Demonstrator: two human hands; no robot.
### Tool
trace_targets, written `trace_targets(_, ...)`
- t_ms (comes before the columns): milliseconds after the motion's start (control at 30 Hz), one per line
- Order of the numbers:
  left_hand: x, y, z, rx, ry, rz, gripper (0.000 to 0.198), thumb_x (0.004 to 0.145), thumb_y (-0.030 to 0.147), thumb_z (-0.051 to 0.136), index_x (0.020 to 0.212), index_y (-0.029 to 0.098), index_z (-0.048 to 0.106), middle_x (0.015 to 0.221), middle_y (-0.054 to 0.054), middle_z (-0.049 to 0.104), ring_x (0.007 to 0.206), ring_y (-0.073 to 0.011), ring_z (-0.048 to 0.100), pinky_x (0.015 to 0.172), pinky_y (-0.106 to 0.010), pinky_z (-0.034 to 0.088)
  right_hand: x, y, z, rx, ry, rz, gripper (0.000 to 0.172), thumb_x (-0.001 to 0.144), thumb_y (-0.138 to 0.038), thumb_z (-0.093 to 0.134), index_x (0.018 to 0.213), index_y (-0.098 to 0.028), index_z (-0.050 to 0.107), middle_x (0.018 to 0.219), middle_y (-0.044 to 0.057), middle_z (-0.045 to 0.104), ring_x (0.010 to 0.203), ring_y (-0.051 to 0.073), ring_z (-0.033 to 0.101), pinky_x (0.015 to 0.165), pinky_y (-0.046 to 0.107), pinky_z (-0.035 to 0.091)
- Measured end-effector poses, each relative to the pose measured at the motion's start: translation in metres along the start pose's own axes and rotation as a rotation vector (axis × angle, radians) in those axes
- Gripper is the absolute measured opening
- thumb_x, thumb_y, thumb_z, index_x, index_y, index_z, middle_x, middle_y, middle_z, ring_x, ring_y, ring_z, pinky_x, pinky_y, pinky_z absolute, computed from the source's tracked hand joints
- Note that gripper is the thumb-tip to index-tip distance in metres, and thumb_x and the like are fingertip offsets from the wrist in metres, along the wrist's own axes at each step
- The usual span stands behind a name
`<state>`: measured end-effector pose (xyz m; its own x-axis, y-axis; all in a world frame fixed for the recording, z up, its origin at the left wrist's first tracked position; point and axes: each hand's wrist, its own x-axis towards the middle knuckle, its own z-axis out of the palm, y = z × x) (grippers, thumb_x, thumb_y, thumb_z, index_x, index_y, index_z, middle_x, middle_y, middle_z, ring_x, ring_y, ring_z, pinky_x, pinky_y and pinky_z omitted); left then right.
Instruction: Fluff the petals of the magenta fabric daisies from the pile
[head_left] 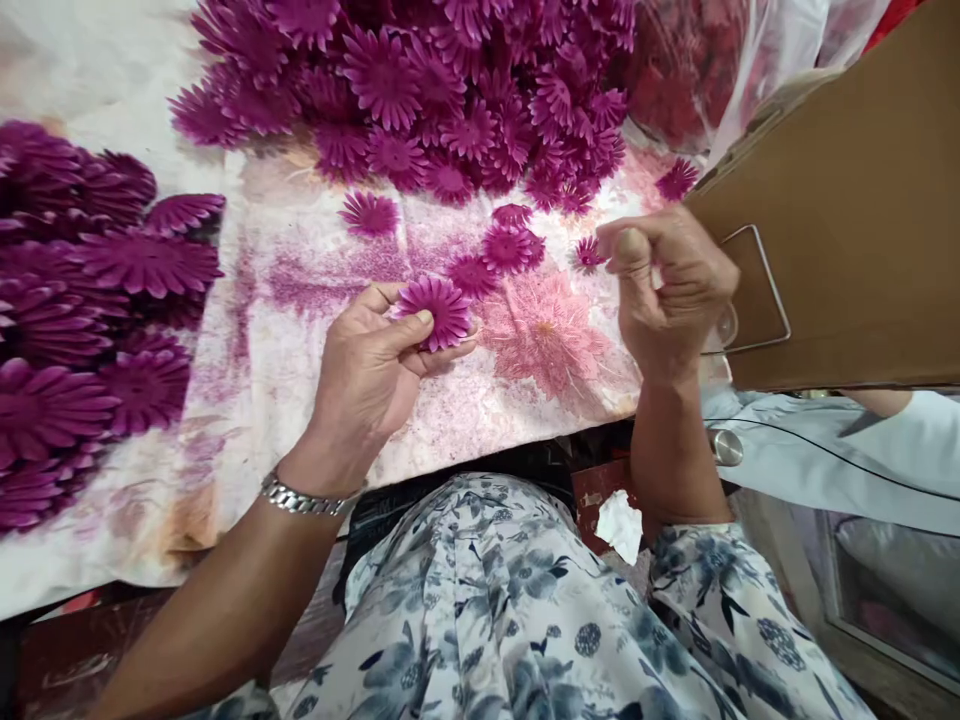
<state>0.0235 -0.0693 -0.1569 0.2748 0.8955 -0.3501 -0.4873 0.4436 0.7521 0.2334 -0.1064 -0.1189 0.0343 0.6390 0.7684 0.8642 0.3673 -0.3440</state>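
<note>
My left hand [379, 350], with a metal watch [307, 497] on the wrist, pinches a purple artificial flower [442, 312] between thumb and fingers, its petals facing up. Off to the right my right hand [667, 280] is raised over the cloth, thumb and fingers pressed together; what it holds, if anything, cannot be made out. Close to its fingertips a small purple flower piece [589, 253] shows. Several loose purple flowers, among them one beside the held flower [472, 275] and another further up [507, 247], lie between the two hands.
A big heap of purple flowers [450, 130] covers the back of the table, and stacked flowers [90, 330] stand at the left. At right are a cardboard box [840, 220] with a wire handle [769, 280] and a plastic bag of red items [690, 70]. The stained tablecloth [300, 330] has a front edge near my lap.
</note>
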Motion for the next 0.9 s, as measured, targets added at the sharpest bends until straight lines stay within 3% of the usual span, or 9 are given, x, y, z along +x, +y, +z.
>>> trace_targets(167,-0.001,0.000,0.002,-0.043,-0.055,0.022,0.020,0.065,0.002,0.059,0.080,0.015,0.057,0.074,0.001,0.066,0.069,-0.0124,0.064,0.077,-0.039,0.056,0.005,-0.017,0.029,0.139,-0.355,-0.122,0.015,0.088,-0.025,0.053,0.079,-0.016,0.062,0.071,0.002,0.062,0.068,0.012,0.056,0.062,0.027,0.045)
trace_targets(300,0.002,0.000,0.000,-0.057,-0.066,0.058,0.014,0.062,0.004,0.062,0.074,0.012,0.062,0.066,0.000,0.064,0.058,-0.0083,0.058,0.062,-0.021,0.050,0.009,-0.025,0.056,0.197,-0.439,-0.234,0.014,0.086,-0.028,0.055,0.085,-0.016,0.061,0.076,0.004,0.060,0.074,0.014,0.055,0.066,0.028,0.047)
trace_targets(400,0.003,0.001,-0.003,-0.100,-0.092,0.044,0.011,0.061,0.006,0.064,0.069,0.012,0.063,0.057,0.002,0.058,0.052,-0.0054,0.052,0.052,-0.016,0.041,0.009,-0.025,0.073,0.209,-0.494,-0.278,0.013,0.086,-0.030,0.055,0.083,-0.017,0.058,0.076,0.004,0.057,0.074,0.015,0.053,0.067,0.029,0.047)
trace_targets(733,0.003,0.001,-0.006,-0.142,-0.038,-0.008,0.009,0.059,0.007,0.067,0.063,0.012,0.062,0.055,0.003,0.056,0.053,-0.0056,0.051,0.052,-0.017,0.038,0.008,-0.019,0.086,0.242,-0.527,-0.314,0.018,0.086,-0.027,0.056,0.071,-0.020,0.050,0.069,0.001,0.050,0.068,0.013,0.046,0.064,0.027,0.042)
trace_targets(900,0.002,0.002,-0.006,-0.118,-0.051,0.010,0.008,0.061,0.013,0.070,0.068,0.012,0.066,0.059,0.001,0.060,0.055,-0.0064,0.053,0.057,-0.019,0.043,0.009,-0.023,0.092,0.293,-0.463,-0.328,0.020,0.088,-0.020,0.051,0.067,-0.019,0.050,0.065,0.000,0.051,0.064,0.012,0.048,0.058,0.025,0.042)
